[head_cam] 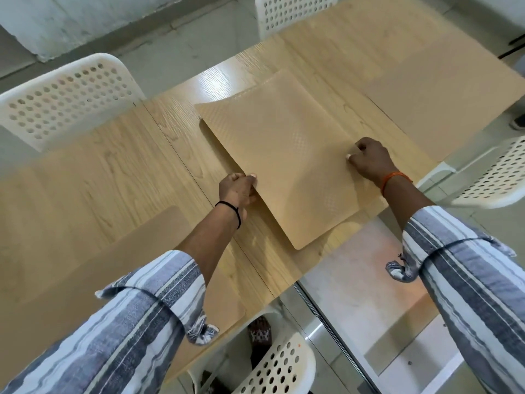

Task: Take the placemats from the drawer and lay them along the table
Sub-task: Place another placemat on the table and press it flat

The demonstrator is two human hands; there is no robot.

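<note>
A tan, finely textured placemat (pixel 287 155) hangs just over the middle of the light wooden table (pixel 119 155), its far left corner curling up. My left hand (pixel 237 190) pinches its left edge. My right hand (pixel 369 157) grips its right edge with curled fingers. Another tan placemat (pixel 85 280) lies flat on the table at the near left, partly under my left sleeve. A further placemat (pixel 426 81) lies flat at the far right of the table.
White perforated chairs stand around the table: one at the far left (pixel 68 98), one at the top (pixel 292 15), one at the right (pixel 497 177) and one at the near edge (pixel 281 368). Pale tiled floor (pixel 369 308) shows at the lower right.
</note>
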